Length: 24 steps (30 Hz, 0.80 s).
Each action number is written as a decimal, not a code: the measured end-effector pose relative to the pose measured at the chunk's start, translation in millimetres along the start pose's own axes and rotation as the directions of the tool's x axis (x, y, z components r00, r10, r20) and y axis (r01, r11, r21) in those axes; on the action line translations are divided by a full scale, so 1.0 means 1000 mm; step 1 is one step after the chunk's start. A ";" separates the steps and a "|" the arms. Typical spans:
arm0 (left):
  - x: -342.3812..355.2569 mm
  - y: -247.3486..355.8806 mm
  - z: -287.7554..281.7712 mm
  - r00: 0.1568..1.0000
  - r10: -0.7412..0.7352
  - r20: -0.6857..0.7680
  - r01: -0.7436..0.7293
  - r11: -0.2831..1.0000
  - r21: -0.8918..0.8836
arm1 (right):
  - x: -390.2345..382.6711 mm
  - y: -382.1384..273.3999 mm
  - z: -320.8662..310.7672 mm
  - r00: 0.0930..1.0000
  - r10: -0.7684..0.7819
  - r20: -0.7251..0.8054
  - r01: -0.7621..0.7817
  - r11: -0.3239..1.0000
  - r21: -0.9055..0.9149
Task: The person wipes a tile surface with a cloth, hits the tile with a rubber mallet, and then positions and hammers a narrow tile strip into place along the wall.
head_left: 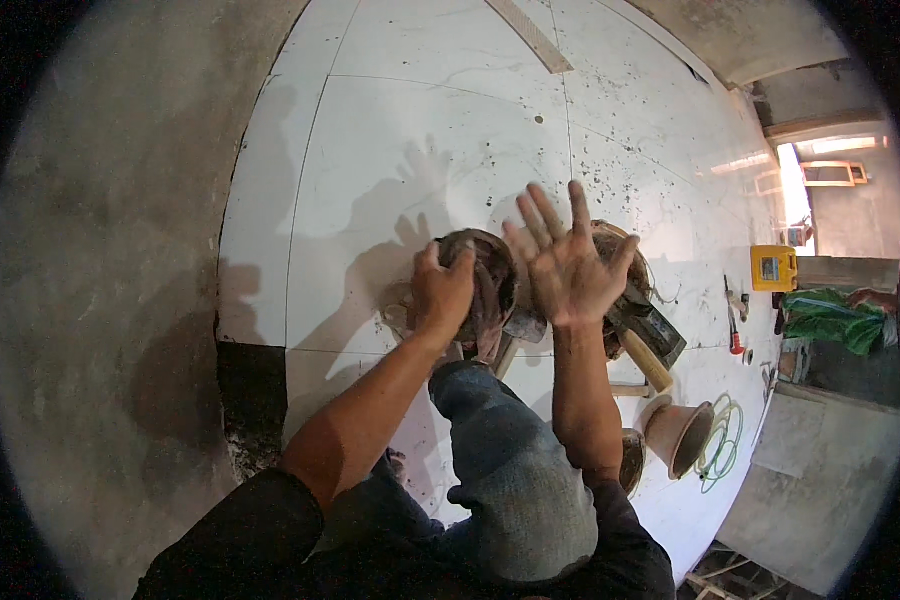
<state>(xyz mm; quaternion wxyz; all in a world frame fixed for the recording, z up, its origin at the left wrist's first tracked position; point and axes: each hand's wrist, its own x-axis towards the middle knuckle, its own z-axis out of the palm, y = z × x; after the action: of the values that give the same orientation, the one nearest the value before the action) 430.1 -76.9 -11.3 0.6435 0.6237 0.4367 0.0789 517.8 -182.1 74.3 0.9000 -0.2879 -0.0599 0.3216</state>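
Observation:
My left hand (444, 290) is closed on a dirty, brownish rag (487, 305), which hangs over the rim of a round, dark container (508, 262). My right hand (575, 270) is raised just to the right, fingers spread and slightly blurred, with nothing in it. Partly hidden behind that hand is a second round container (610, 238), its rim smeared with something brown. A flat, dark-bladed tool (654, 330) with a wooden handle (646, 362) lies against this container's near side.
White tiles (410, 120) scattered with dark specks cover the floor. A bare wall (120, 250) stands left, above a dark untiled gap (252, 395). At right are a tipped bucket (678, 438), green hose (722, 445), red-handled tool (736, 340) and yellow jerrycan (773, 268). A straight bar (530, 38) lies far off.

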 end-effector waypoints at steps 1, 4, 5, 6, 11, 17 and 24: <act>-0.011 0.001 0.005 0.997 0.030 0.071 -0.031 0.999 0.017 | 0.012 0.001 -0.002 1.000 -0.005 -0.004 0.005 1.000 -0.005; -0.048 -0.012 0.033 0.963 -0.046 0.267 0.101 0.976 -0.193 | 0.047 0.023 0.000 0.921 -0.308 -0.240 0.259 0.941 -0.218; -0.059 -0.009 0.037 0.947 -0.136 0.292 0.221 0.934 -0.281 | 0.045 0.040 -0.003 0.921 -0.302 -0.245 0.252 0.944 -0.215; -0.058 -0.011 0.035 0.947 -0.143 0.288 0.225 0.934 -0.278 | 0.042 0.058 -0.009 0.959 -0.245 -0.146 0.180 0.917 -0.356; -0.060 -0.049 0.023 0.919 0.305 0.249 -0.059 0.734 -0.677 | 0.011 0.092 -0.023 0.988 -0.001 0.153 0.119 0.636 -0.762; -0.055 -0.022 0.000 0.798 -0.207 0.567 0.603 0.317 -0.732 | -0.014 0.083 -0.027 0.857 0.421 0.299 0.148 0.355 -0.923; 0.001 -0.022 -0.010 0.776 -0.223 0.589 0.619 0.097 -0.779 | -0.078 0.040 -0.062 0.890 0.431 0.148 0.170 -0.012 -0.985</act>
<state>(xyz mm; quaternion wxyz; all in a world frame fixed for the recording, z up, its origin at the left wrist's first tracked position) 414.6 -73.6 -29.9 0.9369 -0.0533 0.3441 0.0316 453.2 -234.4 6.5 0.3559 -0.7643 -0.4306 0.3222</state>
